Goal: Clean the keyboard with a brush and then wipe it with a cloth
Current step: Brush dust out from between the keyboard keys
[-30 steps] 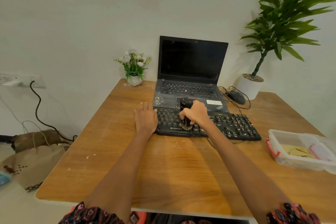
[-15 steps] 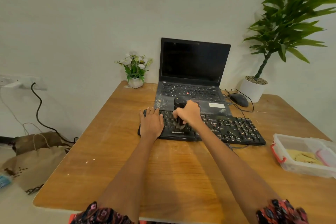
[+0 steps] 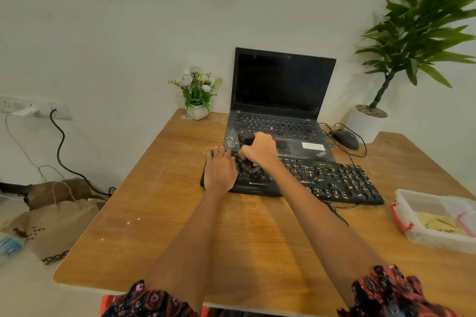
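A black keyboard (image 3: 334, 180) speckled with pale crumbs lies across the wooden table in front of the laptop. My left hand (image 3: 219, 170) rests flat on its left end, fingers spread. A black brush (image 3: 246, 140) with a round handle is gripped in my right hand (image 3: 260, 150); its bristles press on the keys left of the middle. A yellow cloth (image 3: 438, 222) lies inside the clear box at the right.
An open black laptop (image 3: 280, 90) stands behind the keyboard, crumbs on its palm rest. A wired mouse (image 3: 345, 137), a large potted plant (image 3: 368, 118) and a small flower pot (image 3: 197, 110) line the back. The clear plastic box (image 3: 401, 195) sits at the right edge.
My right hand has carried the brush leftward and a little farther back along the keys. My left hand now lies over the keyboard's left end instead of beside it.
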